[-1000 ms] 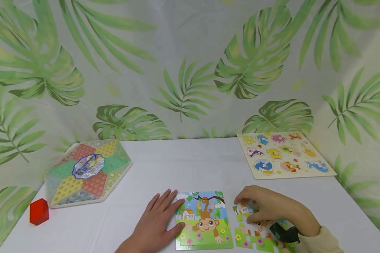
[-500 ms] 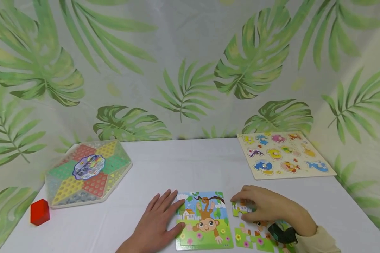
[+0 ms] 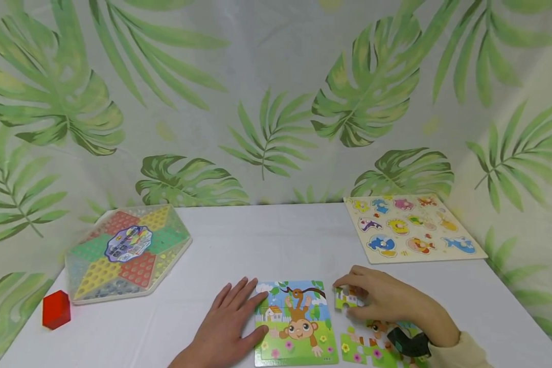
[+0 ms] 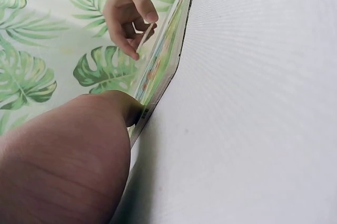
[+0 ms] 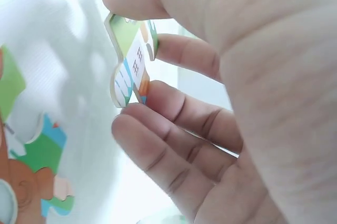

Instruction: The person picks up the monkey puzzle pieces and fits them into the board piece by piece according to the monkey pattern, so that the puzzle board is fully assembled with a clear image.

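My left hand lies with spread, straight fingers at the left edge of a square monkey picture board; its thumb and fingertips touch that edge. To the board's right, my right hand pinches a jigsaw piece printed with a house. In the right wrist view the piece is tilted up between thumb and fingers, off the table. Under and beside the right hand lie several other jigsaw pieces with flowers and monkey parts, partly hidden by the wrist. The left wrist view shows the board edge-on.
A hexagonal Chinese checkers board under a clear cover lies at the back left, with a red block near its front corner. At the back right is a wooden peg puzzle of sea animals. A leaf-patterned cloth hangs behind the white table.
My right hand has shifted slightly left and up, carrying the house piece away from the other pieces. The left hand has kept its place by the board.
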A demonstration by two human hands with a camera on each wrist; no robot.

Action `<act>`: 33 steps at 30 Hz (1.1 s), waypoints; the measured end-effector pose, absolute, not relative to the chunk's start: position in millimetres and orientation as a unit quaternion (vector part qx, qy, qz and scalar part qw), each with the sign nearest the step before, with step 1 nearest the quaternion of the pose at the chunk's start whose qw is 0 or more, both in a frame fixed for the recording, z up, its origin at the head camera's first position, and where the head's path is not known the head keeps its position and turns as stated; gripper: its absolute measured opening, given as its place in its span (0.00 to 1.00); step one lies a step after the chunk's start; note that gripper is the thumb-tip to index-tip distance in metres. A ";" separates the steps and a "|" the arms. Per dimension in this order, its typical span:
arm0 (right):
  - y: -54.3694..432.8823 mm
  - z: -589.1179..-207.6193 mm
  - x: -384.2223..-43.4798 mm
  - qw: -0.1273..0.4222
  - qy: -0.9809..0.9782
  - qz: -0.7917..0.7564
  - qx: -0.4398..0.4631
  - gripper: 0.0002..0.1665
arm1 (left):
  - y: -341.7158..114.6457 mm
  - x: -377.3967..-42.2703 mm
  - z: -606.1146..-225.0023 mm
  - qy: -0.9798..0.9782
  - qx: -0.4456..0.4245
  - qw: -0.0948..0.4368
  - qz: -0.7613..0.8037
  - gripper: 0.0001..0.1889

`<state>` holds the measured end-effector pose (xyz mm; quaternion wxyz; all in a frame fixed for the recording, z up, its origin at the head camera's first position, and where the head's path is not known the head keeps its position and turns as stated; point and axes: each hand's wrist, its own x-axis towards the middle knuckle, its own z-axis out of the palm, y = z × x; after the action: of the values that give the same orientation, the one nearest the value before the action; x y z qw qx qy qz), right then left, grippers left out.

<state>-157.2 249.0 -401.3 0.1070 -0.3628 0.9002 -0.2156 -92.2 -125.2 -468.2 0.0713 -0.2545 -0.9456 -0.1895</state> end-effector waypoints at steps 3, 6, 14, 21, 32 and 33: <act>246.5 -399.2 -156.9 0.097 0.901 -0.219 -0.363 0.24 | -125.6 -92.0 -468.7 -0.945 -0.255 0.074 -0.188 0.32; 243.3 -397.0 -156.5 0.093 0.903 -0.219 -0.357 0.24 | -125.4 -91.6 -468.3 -0.945 -0.256 0.073 -0.189 0.32; 231.7 -382.8 -156.5 0.070 0.904 -0.216 -0.361 0.25 | -124.5 -92.2 -465.8 -0.946 -0.252 0.067 -0.193 0.32; 214.2 -375.1 -159.4 0.068 0.897 -0.215 -0.380 0.26 | -124.1 -92.4 -464.7 -0.947 -0.248 0.055 -0.197 0.33; 187.8 -370.6 -166.5 0.067 0.885 -0.206 -0.413 0.27 | -124.1 -92.7 -466.6 -0.948 -0.248 0.054 -0.194 0.33; 185.3 -370.0 -167.0 0.066 0.884 -0.204 -0.416 0.27 | -124.1 -92.9 -467.0 -0.948 -0.247 0.053 -0.193 0.33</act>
<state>-167.0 185.3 -370.0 0.0656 -0.4158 0.8839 -0.2038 -92.9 -124.1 -467.0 0.0529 -0.2472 -0.9481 -0.1929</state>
